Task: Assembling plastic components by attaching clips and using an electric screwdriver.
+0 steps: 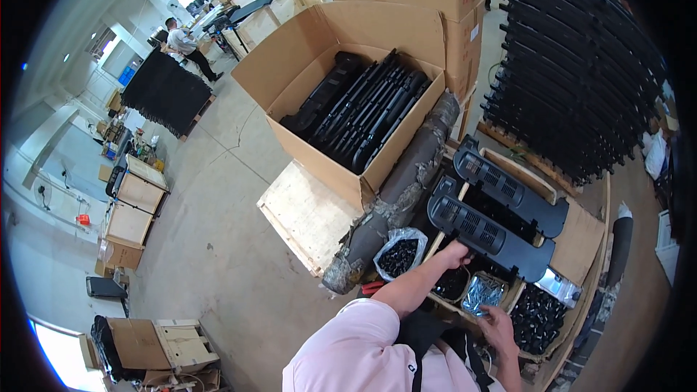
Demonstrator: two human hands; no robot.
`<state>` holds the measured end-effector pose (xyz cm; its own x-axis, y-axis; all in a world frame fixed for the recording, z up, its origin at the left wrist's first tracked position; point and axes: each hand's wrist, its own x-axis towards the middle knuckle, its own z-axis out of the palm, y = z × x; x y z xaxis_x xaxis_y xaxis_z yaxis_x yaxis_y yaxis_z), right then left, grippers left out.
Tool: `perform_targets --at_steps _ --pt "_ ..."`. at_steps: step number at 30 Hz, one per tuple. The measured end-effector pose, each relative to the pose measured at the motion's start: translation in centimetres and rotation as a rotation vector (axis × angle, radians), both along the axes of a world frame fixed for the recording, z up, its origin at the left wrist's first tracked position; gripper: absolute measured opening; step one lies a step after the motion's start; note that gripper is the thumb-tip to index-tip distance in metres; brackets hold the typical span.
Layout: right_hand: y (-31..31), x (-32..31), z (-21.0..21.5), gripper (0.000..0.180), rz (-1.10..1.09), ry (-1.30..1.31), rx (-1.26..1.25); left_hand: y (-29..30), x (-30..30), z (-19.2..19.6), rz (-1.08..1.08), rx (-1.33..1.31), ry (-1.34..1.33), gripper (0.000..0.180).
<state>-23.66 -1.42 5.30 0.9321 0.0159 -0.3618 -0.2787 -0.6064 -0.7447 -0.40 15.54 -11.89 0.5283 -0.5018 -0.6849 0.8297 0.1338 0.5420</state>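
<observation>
My left hand (455,253) is at the near edge of a black plastic panel with vent slots (475,229), its fingers partly hidden there. A second, similar black panel (501,181) lies just beyond it. Below the panels, my right hand (499,330) is at the near edge of a small tray of silver screws (483,293). Its fingers are bent and somewhat apart, and I make out nothing held between them. Beside that hand is a bin of small black parts (538,319). Left of the screws, another bin of dark parts (451,284) is partly covered by my left forearm.
A plastic-lined container of black pieces (398,257) stands left of my forearm. Beyond a grey wrapped roll (396,203), an open carton (319,147) holds several black panels. Tall stacked black parts (573,65) rise at the right. A person (183,40) stands far left.
</observation>
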Motion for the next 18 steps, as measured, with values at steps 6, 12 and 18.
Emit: perform_targets --at_steps 6,12,18 --pt "0.3 0.3 -0.6 0.037 0.115 -0.087 -0.091 2.8 -1.9 2.5 0.101 -0.232 0.350 0.040" --pt "0.9 1.7 0.3 0.035 0.116 -0.059 0.062 6.9 -3.4 4.9 0.083 -0.390 0.338 0.041" --pt "0.3 -0.1 -0.9 0.041 0.151 -0.047 0.007 6.7 -4.3 6.7 0.041 -0.252 0.285 0.045"
